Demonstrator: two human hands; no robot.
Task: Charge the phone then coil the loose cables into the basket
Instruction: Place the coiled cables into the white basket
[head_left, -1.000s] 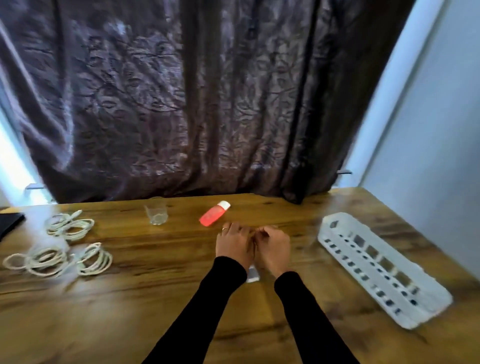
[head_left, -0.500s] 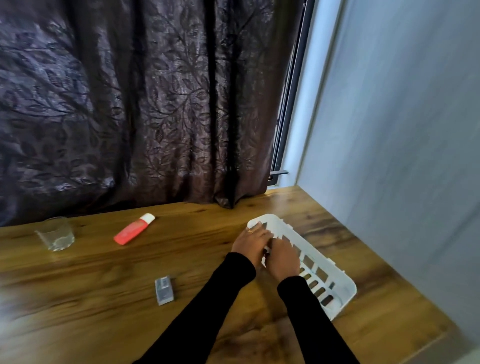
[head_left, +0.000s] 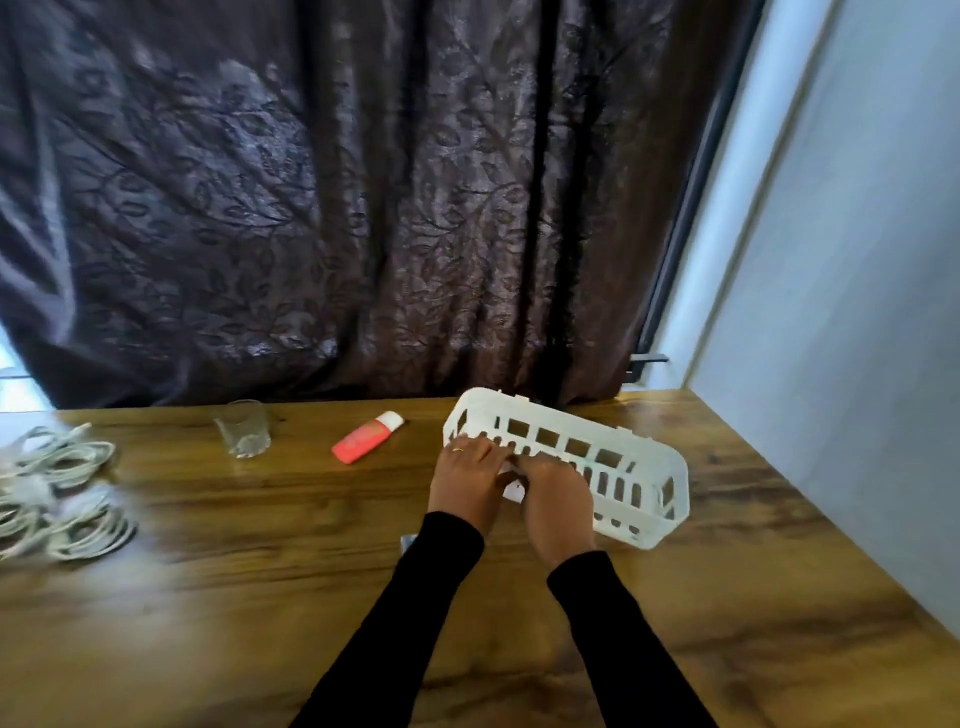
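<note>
Both hands on the white slotted basket (head_left: 613, 457), which sits tipped up on its long side, open face turned away toward the dark curtain (head_left: 337, 208). Left hand (head_left: 467, 480) rests on the near wall with fingers laid fairly straight along the slots, ring visible. Right hand (head_left: 558, 506) sits just beside it, fingers curling forward over the same wall; whether they hook through a slot I cannot tell (motion blur).

White cables (head_left: 57, 493) lie well off to the left of the left hand, loosely looped in a few bundles on the wooden table (head_left: 260, 597). No phone in view. A small grey block (head_left: 408, 543) peeks out from under the left sleeve, possibly a charger plug, too hidden to say. Clear glass (head_left: 244, 428) and red-orange tube with white cap (head_left: 366, 441) stand beyond and left of the left hand.

Judgement: basket is being repositioned; coiling into it not yet begun.

Risks:
- Tipped basket is light and rests on a narrow side; an uneven push could roll it or skate it toward the curtain.
- Dragging it leftward toward the cables puts the tube and glass in its path; the glass could be knocked over.
- Left sleeve may sweep the grey block along the table.
</note>
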